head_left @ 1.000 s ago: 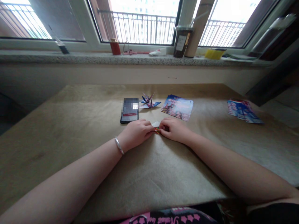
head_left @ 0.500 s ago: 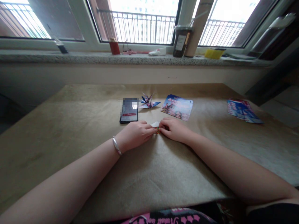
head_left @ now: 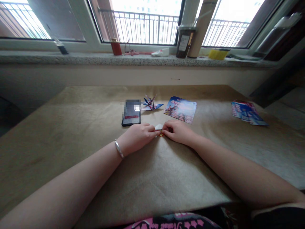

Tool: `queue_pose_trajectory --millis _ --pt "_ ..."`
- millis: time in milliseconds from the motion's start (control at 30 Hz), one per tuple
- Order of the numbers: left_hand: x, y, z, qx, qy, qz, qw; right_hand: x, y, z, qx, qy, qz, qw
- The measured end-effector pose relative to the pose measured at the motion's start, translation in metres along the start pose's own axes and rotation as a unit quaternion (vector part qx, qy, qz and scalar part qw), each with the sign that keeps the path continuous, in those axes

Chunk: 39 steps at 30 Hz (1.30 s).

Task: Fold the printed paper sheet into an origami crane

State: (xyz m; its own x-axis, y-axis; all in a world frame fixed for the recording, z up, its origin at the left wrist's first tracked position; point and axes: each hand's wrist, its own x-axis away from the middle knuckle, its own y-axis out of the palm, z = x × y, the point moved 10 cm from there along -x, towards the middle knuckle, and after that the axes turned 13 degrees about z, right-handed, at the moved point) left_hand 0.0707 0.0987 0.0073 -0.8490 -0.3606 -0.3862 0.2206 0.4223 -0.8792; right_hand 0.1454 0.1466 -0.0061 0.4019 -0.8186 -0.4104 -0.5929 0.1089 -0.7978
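Observation:
Both my hands meet over a small folded piece of paper (head_left: pixel 159 128), white on top with a coloured edge, lying on the tan table cover (head_left: pixel 152 178). My left hand (head_left: pixel 137 136), with a silver bangle on the wrist, pinches the paper's left side with closed fingers. My right hand (head_left: pixel 179 131) pinches its right side, fingers curled down. Most of the paper is hidden under the fingers.
A dark phone (head_left: pixel 132 112) lies just beyond my left hand. A finished paper crane (head_left: pixel 151 103) and a stack of printed paper squares (head_left: pixel 181 109) sit behind. More printed sheets (head_left: pixel 247 113) lie far right. The windowsill (head_left: pixel 143 59) holds a red cup, a dark jar and a yellow item.
The hands have stayed pressed on the folded paper, with only slight finger shifts. The view has drifted a little.

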Motion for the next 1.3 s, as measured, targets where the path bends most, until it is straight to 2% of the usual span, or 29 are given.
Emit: queue_pose_trajectory --millis 267,533,1100,1200,1300 --pt "-0.001 0.003 -0.003 -0.005 -0.024 0.005 1.000 0.001 0.000 0.010 -0.017 0.040 0.013 0.999" --pt "-0.002 0.001 -0.009 0.037 -0.057 0.026 0.997 0.004 -0.006 -0.002 0.037 -0.032 0.030 0.998" --pt "-0.002 0.002 -0.012 0.061 -0.087 0.039 0.994 0.000 -0.001 0.006 0.013 -0.012 0.019 1.000" --pt "-0.002 0.002 -0.013 0.061 -0.093 0.035 0.993 0.002 -0.003 0.002 0.024 -0.034 0.026 0.999" --pt "-0.003 0.001 -0.012 0.063 -0.094 0.035 0.993 0.005 -0.006 -0.009 0.051 -0.089 0.033 0.994"
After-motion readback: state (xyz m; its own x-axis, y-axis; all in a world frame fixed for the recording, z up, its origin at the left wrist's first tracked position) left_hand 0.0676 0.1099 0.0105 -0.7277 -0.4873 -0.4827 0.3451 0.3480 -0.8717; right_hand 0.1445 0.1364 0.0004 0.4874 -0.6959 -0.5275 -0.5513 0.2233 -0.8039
